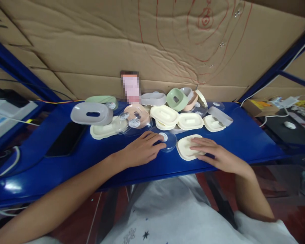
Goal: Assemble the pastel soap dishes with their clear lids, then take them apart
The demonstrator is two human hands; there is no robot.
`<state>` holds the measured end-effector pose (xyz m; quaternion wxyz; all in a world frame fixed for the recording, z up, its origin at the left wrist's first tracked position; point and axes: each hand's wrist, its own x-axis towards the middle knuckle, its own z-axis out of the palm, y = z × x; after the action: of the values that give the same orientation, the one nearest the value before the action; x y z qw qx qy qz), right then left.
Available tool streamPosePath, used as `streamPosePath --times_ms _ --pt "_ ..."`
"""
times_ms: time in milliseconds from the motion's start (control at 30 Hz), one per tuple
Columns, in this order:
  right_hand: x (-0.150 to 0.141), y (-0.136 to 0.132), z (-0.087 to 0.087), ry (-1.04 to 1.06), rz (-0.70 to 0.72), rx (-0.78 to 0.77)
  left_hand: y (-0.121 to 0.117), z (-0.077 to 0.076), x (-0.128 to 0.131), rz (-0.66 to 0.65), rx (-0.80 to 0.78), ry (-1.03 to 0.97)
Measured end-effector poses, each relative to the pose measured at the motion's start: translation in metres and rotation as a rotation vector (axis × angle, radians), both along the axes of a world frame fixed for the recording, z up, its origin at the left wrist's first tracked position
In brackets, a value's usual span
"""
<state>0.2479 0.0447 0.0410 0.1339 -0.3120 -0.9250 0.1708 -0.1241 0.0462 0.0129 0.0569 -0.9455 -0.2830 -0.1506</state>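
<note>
Near the front edge of the blue table (251,140) lies a cream tray (185,148), with the right hand (217,154) over its right side, fingers slightly spread. Just left, the left hand (143,149) has bent fingers at a clear lid (171,142); whether they pinch it, I cannot tell. Behind lie more cream trays (190,121) and a grey holder (81,113).
</note>
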Motion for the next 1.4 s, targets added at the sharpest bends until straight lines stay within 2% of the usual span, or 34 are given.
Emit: streamPosePath --times_ms 67,100,167,267,367,500,600,733,967,1067,1167,1267,1333,1400 --pt "0.002 0.031 0.020 0.071 -0.041 0.009 -0.001 0.000 0.002 -0.010 0.009 -0.018" --pt "0.003 0.051 0.028 0.090 -0.109 0.056 -0.002 -0.001 0.002 -0.013 0.009 -0.025" --pt "0.005 0.095 0.037 0.057 -0.331 0.262 -0.003 -0.001 0.002 -0.015 0.004 -0.034" --pt "0.002 0.148 0.029 -0.100 -0.589 0.448 -0.002 -0.002 0.001 -0.007 0.005 -0.037" --pt "-0.004 0.170 0.004 -0.098 -0.613 0.471 -0.001 0.000 -0.001 0.005 0.028 -0.034" --pt "-0.006 0.175 -0.025 0.058 -0.510 0.459 0.000 0.001 -0.003 0.003 0.052 -0.025" --pt "-0.004 0.180 -0.032 0.152 -0.489 0.402 -0.001 0.001 -0.003 -0.016 0.046 -0.018" --pt "-0.004 0.182 -0.028 0.204 -0.481 0.414 -0.001 0.001 -0.003 -0.027 0.052 -0.016" --pt "0.005 0.168 -0.005 0.241 -0.522 0.626 -0.001 0.004 -0.004 -0.019 0.068 -0.031" --pt "0.013 0.171 -0.005 0.188 -0.586 0.611 0.001 0.005 -0.006 -0.003 0.086 -0.039" --pt "0.018 0.177 -0.013 0.104 -0.595 0.523 0.007 0.007 -0.012 0.088 0.103 -0.070" --pt "0.018 0.179 -0.017 0.083 -0.519 0.463 0.016 0.011 -0.024 0.278 0.140 -0.108" --pt "0.015 0.177 -0.015 0.071 -0.506 0.498 0.022 0.015 -0.036 0.388 0.126 -0.118" --pt "0.011 0.170 -0.010 0.057 -0.519 0.576 0.026 0.018 -0.050 0.428 0.042 -0.092"
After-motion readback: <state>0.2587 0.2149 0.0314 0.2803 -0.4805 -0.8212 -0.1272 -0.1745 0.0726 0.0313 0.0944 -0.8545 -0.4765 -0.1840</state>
